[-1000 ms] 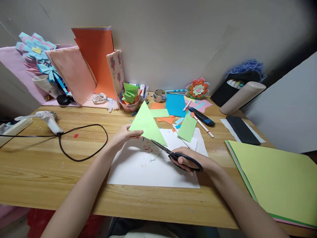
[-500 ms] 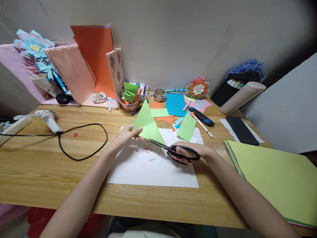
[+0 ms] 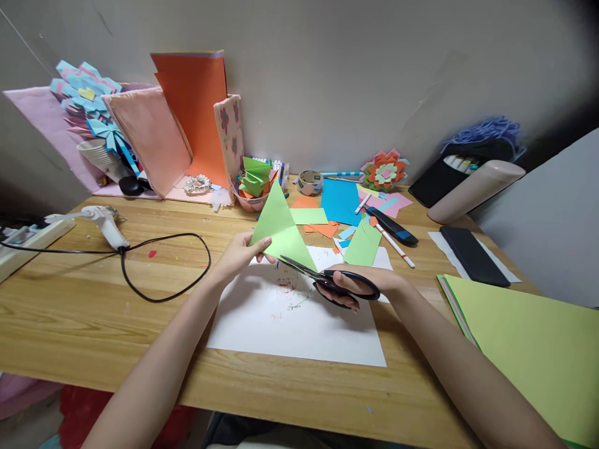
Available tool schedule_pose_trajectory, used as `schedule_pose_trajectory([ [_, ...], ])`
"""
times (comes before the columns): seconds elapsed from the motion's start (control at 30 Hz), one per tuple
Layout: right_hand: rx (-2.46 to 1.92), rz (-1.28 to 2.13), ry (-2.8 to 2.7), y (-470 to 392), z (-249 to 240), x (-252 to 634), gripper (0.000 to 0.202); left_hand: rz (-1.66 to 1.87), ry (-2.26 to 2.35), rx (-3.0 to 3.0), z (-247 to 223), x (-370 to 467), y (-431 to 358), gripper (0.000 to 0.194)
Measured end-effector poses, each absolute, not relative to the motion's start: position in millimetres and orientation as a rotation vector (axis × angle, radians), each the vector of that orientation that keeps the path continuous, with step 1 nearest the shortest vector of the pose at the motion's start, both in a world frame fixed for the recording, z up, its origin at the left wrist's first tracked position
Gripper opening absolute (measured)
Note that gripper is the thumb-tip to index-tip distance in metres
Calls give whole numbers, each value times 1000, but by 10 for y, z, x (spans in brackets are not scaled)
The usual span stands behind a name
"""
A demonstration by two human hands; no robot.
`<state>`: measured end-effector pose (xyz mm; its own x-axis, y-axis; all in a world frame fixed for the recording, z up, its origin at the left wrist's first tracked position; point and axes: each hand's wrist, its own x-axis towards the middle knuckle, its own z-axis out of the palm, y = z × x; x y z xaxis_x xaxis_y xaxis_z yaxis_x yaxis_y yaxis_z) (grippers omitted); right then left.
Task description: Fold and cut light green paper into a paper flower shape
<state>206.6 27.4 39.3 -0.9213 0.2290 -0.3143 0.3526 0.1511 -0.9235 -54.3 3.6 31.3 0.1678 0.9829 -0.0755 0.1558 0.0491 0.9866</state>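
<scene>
A triangular piece of light green paper [image 3: 281, 226] with a crease is pinched at its lower left corner by my left hand [image 3: 243, 252], thumb on top. Black-handled scissors [image 3: 330, 280] are gripped in my right hand [image 3: 349, 287], with fingers through the loops. Their blades point left along the paper's lower edge, slightly apart near the tip. Both hands are above a white sheet [image 3: 299, 333] with small coloured marks. A green paper strip [image 3: 364, 242] lies just behind my right hand.
Paper scraps, a blue sheet [image 3: 340, 199], a utility knife [image 3: 390, 226] and a tape roll [image 3: 309, 182] lie behind. A glue gun [image 3: 110, 227] with a looped black cord is at left. A phone [image 3: 473, 255] and stacked coloured paper [image 3: 528, 343] are on the right.
The view has turned slightly, so the desk things appear farther right. The scissor blades have closed a little along the green paper's lower edge. Both hands keep their holds.
</scene>
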Motion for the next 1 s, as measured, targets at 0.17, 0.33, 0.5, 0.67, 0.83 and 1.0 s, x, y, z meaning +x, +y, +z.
schedule_pose_trajectory([
  [0.17, 631, -1887, 2305, 256, 401, 2071, 67, 956, 1230, 1327, 342, -520, 22, 32],
  [0.33, 663, -1866, 2326, 254, 424, 2056, 67, 929, 1290, 1314, 334, -497, 18, 32],
  [0.5, 671, -1861, 2330, 254, 443, 2058, 66, 914, 1302, 1344, 312, -495, 27, 34],
  [0.67, 684, -1873, 2299, 244, 477, 2050, 67, 909, 1313, 1385, 310, -506, 23, 34],
  [0.83, 745, -1853, 2270, 225, 517, 2033, 68, 910, 1294, 1371, 308, -509, 22, 32],
  [1.0, 762, -1793, 2297, 224, 516, 2033, 66, 927, 1292, 1349, 292, -506, 29, 32],
])
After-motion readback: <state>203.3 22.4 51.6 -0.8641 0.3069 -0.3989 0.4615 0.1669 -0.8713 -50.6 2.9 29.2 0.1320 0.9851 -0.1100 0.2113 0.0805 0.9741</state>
